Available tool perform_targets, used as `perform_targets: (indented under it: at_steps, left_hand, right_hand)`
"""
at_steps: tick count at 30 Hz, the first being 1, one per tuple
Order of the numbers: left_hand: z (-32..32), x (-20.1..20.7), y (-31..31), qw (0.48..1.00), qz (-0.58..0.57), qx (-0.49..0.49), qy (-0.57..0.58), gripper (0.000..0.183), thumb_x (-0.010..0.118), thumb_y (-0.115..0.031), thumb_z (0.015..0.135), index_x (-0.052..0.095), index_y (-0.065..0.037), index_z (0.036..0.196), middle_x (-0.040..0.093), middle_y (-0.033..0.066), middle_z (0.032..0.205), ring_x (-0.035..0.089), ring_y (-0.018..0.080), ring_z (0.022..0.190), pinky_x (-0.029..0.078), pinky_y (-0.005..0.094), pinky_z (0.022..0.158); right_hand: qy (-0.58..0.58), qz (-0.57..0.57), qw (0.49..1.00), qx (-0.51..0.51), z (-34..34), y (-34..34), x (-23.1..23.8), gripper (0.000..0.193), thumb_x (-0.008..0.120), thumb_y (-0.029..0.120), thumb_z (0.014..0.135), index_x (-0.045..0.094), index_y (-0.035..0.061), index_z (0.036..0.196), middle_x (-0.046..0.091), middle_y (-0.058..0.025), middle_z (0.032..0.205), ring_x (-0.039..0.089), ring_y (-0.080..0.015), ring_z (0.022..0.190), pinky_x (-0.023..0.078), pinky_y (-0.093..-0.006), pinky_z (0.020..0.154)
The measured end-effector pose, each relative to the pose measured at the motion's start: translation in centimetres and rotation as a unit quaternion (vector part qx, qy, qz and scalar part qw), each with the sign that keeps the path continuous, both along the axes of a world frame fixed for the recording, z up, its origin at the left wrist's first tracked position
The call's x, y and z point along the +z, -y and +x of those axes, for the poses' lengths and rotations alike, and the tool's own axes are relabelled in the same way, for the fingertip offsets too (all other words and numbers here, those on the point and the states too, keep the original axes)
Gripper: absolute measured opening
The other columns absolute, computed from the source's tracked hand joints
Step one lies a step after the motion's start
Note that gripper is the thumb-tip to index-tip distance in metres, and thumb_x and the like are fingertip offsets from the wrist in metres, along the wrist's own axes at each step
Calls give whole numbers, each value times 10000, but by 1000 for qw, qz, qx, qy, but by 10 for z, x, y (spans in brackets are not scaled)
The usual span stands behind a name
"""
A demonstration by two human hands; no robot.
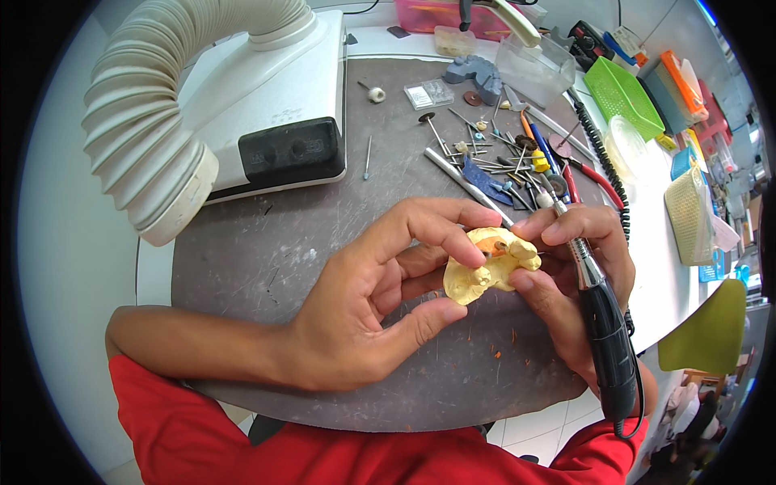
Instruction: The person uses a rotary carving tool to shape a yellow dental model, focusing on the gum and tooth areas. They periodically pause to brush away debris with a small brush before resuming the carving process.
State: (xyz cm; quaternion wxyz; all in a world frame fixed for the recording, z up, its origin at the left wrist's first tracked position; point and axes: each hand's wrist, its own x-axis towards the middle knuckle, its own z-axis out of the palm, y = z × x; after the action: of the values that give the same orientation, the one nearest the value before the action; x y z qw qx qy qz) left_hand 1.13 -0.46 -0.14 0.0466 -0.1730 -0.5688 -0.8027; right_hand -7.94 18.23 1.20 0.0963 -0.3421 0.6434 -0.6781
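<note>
While you are working over the dark round counter (267,242), your left hand (364,307) is clenching its grip around the pale yellow dental cast (485,271), with thumb below and index finger curled over the top. The cast is sitting between your two hands, raised just above the counter's near middle. Your right hand (578,275) is grasping the black-and-silver rotary handpiece (602,331), grip closed pen-style around its barrel; its tip is meeting the orange patch on top of the cast. Your right fingertips (524,280) are also touching the cast's right side.

The near edge of the counter is running just below your forearms, and the right edge is lying close beside the handpiece's cord. Bare counter is lying to the left of your left hand and behind it, up to the white dust extractor (275,105) with its ribbed hose (145,121). Behind your right hand, loose burs and hand tools (501,153) are crowding the surface.

A small clear box (428,94) is resting near the far edge. A green mesh basket (621,97) is standing at the far right, with a pale yellow basket (691,214) nearer along the right side and a pink tray (444,14) at the back.
</note>
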Motion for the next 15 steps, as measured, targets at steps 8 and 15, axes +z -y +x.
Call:
perform_targets:
  at_steps: [8, 15]
  left_hand:
    - [2, 1, 1, 999, -37, 14, -16, 419, 574, 106, 826, 385, -32, 1173, 333, 207, 1354, 369, 313, 1322, 370, 390, 1080]
    - [5, 15, -2, 992, 60, 27, 109, 578, 587, 34, 865, 288, -4, 1357, 354, 198, 1374, 415, 273, 1285, 435, 369, 1023]
  right_hand:
    - [-11, -24, 998, 50, -4, -1, 1, 368, 706, -25, 780, 474, -6, 1065, 586, -190, 1040, 623, -264, 1028, 567, -353, 825]
    - [-7, -15, 999, 38, -3, 1, 3, 339, 690, -22, 794, 477, 8, 1056, 613, -193, 1042, 622, -261, 1035, 541, -349, 857]
